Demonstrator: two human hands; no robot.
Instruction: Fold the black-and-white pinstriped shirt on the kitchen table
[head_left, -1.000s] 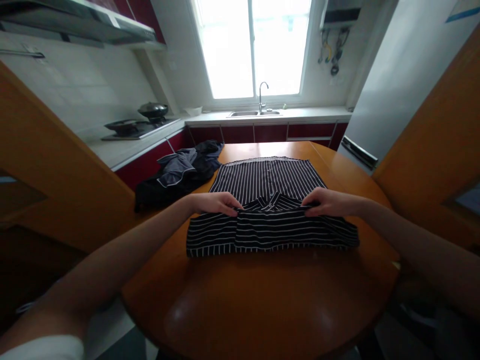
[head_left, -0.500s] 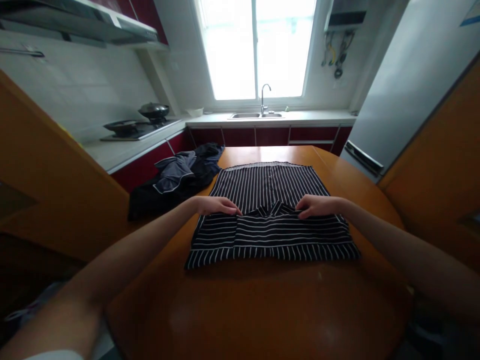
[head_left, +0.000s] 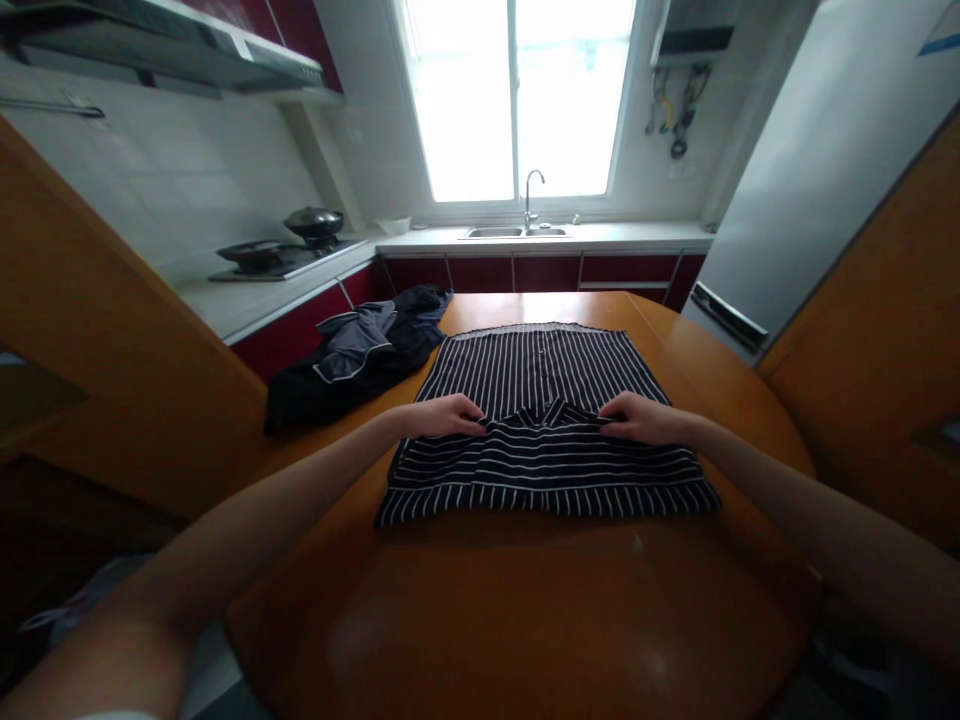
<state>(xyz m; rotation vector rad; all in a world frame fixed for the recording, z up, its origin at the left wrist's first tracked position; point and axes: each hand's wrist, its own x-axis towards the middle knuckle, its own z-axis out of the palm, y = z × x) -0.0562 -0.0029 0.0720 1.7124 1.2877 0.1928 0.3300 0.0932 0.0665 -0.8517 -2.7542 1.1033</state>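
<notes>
A black shirt with white stripes lies on the wooden table, its near part folded over so the stripes there run crosswise. The collar shows at the middle of the folded edge. My left hand pinches that edge to the left of the collar. On the other side, my right hand grips the same edge between thumb and fingers. Buttons run up the middle of the far part, which lies flat.
Dark clothes lie heaped at the table's left edge. Beyond stand a stove with pans and a counter with a sink. A fridge rises at the right, and wooden doors flank both sides.
My fingers have closed on the folded edge, and both hands have shifted slightly. The near hem of the shirt has moved a little away from me. The view has shifted slightly.
</notes>
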